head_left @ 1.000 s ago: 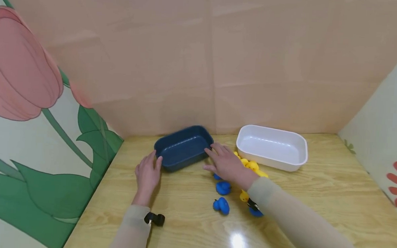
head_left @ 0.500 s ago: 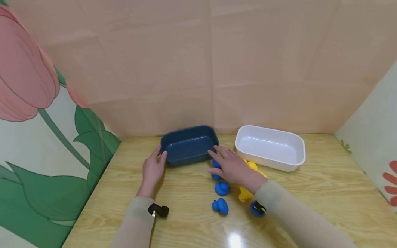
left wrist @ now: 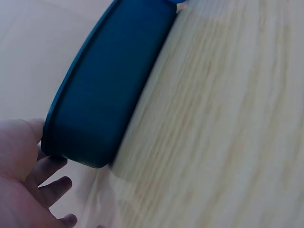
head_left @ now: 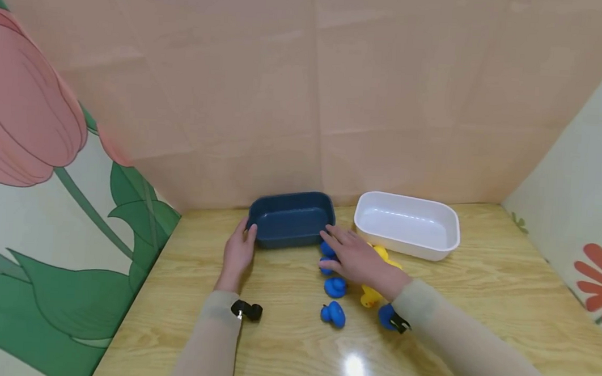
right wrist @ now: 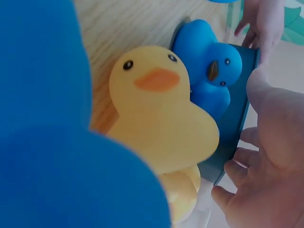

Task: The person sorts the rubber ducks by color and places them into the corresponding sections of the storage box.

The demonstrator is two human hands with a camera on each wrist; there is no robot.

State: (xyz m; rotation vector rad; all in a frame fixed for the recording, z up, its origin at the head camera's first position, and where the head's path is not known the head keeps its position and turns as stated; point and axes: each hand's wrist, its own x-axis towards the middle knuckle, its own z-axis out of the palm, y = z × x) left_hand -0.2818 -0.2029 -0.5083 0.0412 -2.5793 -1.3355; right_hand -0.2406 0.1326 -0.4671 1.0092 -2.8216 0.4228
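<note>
A dark blue rectangular dish (head_left: 291, 220) stands at the back of the table between my hands. At its left end my left hand (head_left: 238, 253) rests with thumb and fingertips against the corner, seen also in the left wrist view. My right hand (head_left: 354, 258) reaches over the toy ducks to the dish's right end, its fingers extended along that side. Under and in front of this hand lie blue rubber ducks (head_left: 335, 287) and yellow rubber ducks (head_left: 371, 297). The right wrist view shows a yellow duck (right wrist: 152, 123) beside the dish's wall; the forearm and hand partly hide several ducks.
To the right stands a white rectangular dish (head_left: 406, 223) with nothing in it. A peach-coloured backing (head_left: 306, 97) rises behind both dishes. One blue duck (head_left: 385, 316) lies by the right wrist's black strap. Flower-printed panels (head_left: 82, 267) flank the wooden table (head_left: 282, 346).
The dark blue dish has slid to the right and turned straighter, closer to the white dish. My left hand moved right along with it; the right hand stayed at its right end.
</note>
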